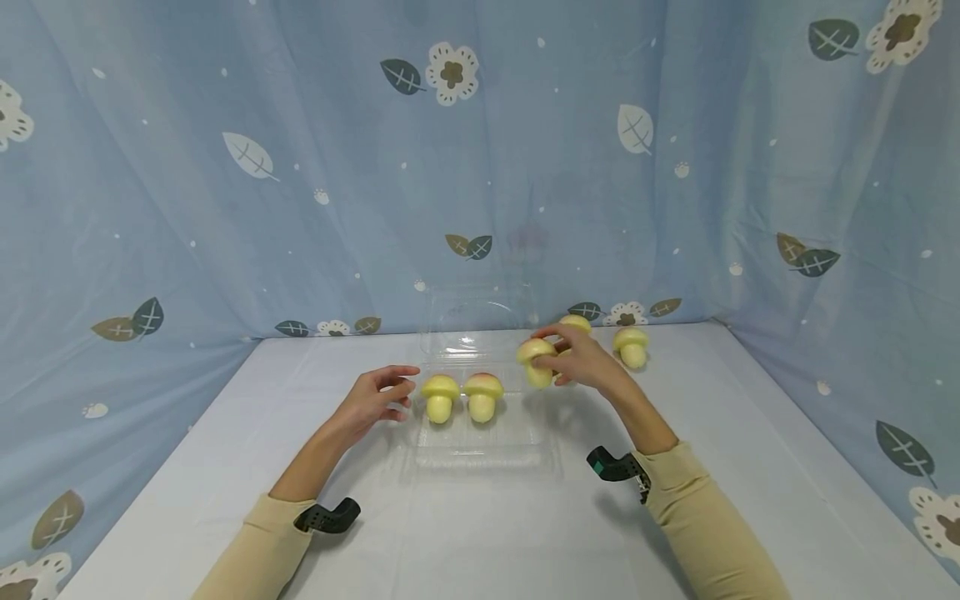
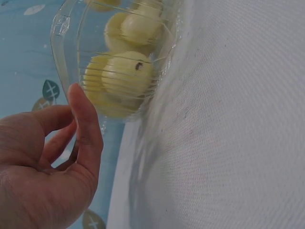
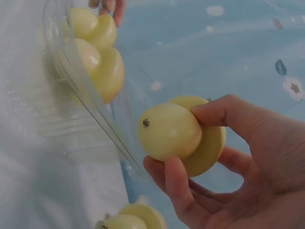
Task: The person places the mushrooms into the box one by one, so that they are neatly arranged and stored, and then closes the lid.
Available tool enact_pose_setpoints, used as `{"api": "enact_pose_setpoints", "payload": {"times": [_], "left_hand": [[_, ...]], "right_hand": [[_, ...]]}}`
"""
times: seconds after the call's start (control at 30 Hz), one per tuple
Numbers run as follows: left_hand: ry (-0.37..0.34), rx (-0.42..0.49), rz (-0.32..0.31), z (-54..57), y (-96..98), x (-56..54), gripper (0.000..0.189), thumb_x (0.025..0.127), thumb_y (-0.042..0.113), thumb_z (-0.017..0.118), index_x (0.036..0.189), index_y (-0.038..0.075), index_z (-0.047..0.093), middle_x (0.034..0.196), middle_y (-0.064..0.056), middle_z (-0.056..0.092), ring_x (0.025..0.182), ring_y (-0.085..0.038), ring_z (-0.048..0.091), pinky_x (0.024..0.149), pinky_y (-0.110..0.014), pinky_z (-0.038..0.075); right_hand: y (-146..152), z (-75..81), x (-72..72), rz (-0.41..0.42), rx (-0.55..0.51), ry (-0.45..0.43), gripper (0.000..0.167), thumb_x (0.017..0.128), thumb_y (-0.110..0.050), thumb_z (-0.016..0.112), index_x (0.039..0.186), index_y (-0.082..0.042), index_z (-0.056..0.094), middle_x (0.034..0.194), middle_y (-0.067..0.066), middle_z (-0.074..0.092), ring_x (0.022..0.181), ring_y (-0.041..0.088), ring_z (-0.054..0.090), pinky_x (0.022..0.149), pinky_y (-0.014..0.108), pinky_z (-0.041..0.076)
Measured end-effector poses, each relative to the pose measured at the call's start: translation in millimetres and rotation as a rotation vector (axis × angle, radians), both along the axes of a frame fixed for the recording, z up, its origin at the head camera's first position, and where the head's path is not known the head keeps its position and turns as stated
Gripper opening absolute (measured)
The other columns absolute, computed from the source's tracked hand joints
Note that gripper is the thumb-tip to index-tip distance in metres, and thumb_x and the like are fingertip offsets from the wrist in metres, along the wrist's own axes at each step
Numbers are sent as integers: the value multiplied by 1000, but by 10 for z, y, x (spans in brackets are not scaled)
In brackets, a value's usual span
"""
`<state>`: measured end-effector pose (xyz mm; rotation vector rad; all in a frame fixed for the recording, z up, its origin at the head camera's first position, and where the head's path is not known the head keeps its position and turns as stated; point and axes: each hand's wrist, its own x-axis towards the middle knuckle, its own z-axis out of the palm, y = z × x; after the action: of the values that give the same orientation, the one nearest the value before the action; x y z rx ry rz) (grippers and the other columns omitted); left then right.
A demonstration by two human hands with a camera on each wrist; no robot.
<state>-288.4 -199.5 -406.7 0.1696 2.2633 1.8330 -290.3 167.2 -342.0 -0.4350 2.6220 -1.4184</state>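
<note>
My right hand (image 1: 576, 357) holds a yellow mushroom-shaped piece (image 1: 537, 362) above the right side of a clear plastic container (image 1: 480, 457). The right wrist view shows the thumb and fingers around this held mushroom (image 3: 169, 131), its stem end with a small dark spot turned towards the camera. Two more mushrooms, a left one (image 1: 439, 398) and a right one (image 1: 482, 397) with a pinkish cap, lie side by side in the container. At the container's left edge is my left hand (image 1: 377, 396), loosely bent and holding nothing. Its fingertips are by the clear rim (image 2: 59, 57); touching cannot be told.
The container's clear lid (image 1: 480, 321) stands raised at the back. Beyond my right hand are a partly hidden mushroom (image 1: 576, 322) and another mushroom (image 1: 632, 347) on the white table (image 1: 750, 433). A blue patterned curtain (image 1: 337, 167) hangs behind the table and at its sides.
</note>
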Motion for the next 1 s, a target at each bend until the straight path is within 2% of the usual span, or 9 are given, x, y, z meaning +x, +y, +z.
{"api": "enact_pose_setpoints", "payload": {"times": [0.27, 0.63, 0.77, 0.9, 1.0], "left_hand": [[4, -6, 0, -8, -6, 4, 46, 100, 18, 59, 142, 2, 48, 108, -6, 56, 78, -12, 61, 61, -23, 57], [12, -6, -6, -8, -18, -6, 47, 99, 20, 60, 142, 3, 48, 108, -5, 56, 79, -13, 61, 62, -23, 58], [13, -11, -11, -7, -21, -4, 47, 100, 20, 59, 143, 3, 48, 108, -5, 56, 80, -14, 62, 62, -24, 58], [10, -12, -11, -6, -17, -3, 47, 100, 20, 59, 142, 4, 49, 107, -5, 56, 80, -13, 61, 62, -24, 58], [7, -11, -8, -6, -12, -7, 47, 100, 20, 59, 142, 4, 49, 107, -5, 56, 79, -13, 61, 62, -24, 58]], "right_hand": [[-71, -39, -9, 24, 38, 44, 45, 91, -26, 71, 132, -15, 57, 122, 18, 61, 91, 24, 66, 70, 41, 61], [-153, -45, -13, 56, 53, 45, 46, 90, -25, 72, 131, -13, 56, 123, 16, 62, 107, 32, 62, 66, 34, 59], [-185, -33, 2, 61, 71, 47, 45, 89, -25, 73, 129, -13, 57, 120, 16, 63, 101, 30, 63, 68, 39, 60], [-209, -19, 9, 76, 83, 50, 44, 89, -24, 73, 128, -11, 58, 114, 16, 65, 87, 24, 65, 69, 44, 60], [-227, 0, 12, 78, 104, 45, 44, 88, -24, 73, 127, -12, 58, 105, 14, 67, 79, 25, 66, 66, 39, 60]]}}
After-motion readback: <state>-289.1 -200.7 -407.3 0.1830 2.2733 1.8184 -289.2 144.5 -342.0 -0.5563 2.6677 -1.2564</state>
